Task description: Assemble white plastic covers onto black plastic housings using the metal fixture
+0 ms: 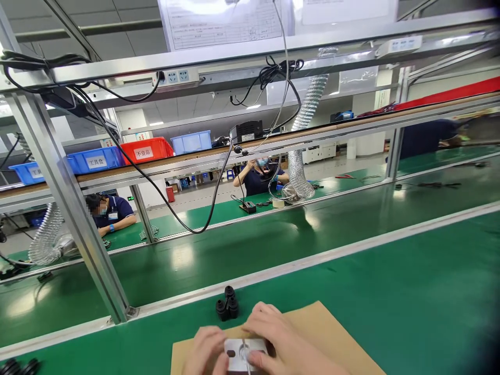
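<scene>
At the bottom centre, my left hand [206, 350] grips the left side of a small silver-white block [233, 346] between thumb and fingers. The block has a dark oval hole at its left and a round opening in the middle, with a seam or thin strip running through it. My right hand [283, 341] holds the right side, its thumb pressed near the round opening. Fingers cover the block's edges. Beneath both hands lies a brown cardboard sheet [328, 333]. Just beyond it, several black ribbed cylindrical parts [228, 306] stand together.
More black parts [29, 366] lie at the bottom left. A metal post [74, 208] rises from the green bench [414, 291]. Cables [156, 190] hang from the shelf, which carries a red bin [146, 150] and blue bins [96, 160]. Two people work at benches beyond.
</scene>
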Demonstrator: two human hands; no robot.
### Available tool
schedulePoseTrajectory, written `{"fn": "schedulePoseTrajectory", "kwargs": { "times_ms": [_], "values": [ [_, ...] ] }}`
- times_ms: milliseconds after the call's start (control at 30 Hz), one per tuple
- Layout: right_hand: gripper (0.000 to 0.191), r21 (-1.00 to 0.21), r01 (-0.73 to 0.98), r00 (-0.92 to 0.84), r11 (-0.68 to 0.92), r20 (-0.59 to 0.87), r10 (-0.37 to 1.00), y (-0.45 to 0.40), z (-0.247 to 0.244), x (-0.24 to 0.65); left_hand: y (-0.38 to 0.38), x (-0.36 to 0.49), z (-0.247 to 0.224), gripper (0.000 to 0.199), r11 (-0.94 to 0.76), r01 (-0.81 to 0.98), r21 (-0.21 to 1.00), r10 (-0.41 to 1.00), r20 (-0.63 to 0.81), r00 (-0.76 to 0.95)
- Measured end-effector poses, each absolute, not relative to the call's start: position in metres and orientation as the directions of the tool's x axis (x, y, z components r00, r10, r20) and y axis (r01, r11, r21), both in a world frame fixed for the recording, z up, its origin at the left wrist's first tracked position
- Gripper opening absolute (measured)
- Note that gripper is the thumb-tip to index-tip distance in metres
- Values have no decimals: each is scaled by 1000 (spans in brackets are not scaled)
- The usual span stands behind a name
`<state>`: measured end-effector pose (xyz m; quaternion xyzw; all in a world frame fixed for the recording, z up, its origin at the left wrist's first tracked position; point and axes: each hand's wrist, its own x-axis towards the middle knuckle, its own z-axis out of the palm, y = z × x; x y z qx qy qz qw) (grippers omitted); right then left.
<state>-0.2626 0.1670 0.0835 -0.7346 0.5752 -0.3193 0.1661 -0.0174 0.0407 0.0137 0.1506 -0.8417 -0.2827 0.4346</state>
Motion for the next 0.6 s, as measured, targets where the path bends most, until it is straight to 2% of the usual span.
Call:
{"fn": "schedulePoseTrajectory", "kwargs": {
  "times_ms": [67, 133, 233, 300, 467, 600],
  "values": [
    [18, -551, -784, 67, -288, 385, -920, 159, 77, -261, 38, -15, 14, 29, 772, -49, 633, -574, 662, -482],
    [26, -470, -840, 27, -270, 461, -887, 148, 72, -260, 37, -15, 16, 30, 741, -65, 668, -603, 621, -501],
    [42, -352, -908, 31, -227, 483, -875, 129, 67, -256, 41, -17, 22, 31, 714, -70, 696, -604, 563, -565],
    [48, -317, -921, 52, -225, 472, -880, 118, 65, -253, 45, -18, 27, 31, 712, -70, 699, -587, 537, -606],
    [29, -392, -887, 23, -245, 491, -871, 104, 57, -248, 46, -20, 27, 32, 697, -66, 714, -566, 491, -662],
    [28, -518, -814, -66, -264, 533, -843, 109, 55, -255, 42, -17, 21, 36, 686, -81, 723, -544, 435, -718]
  ]
}}
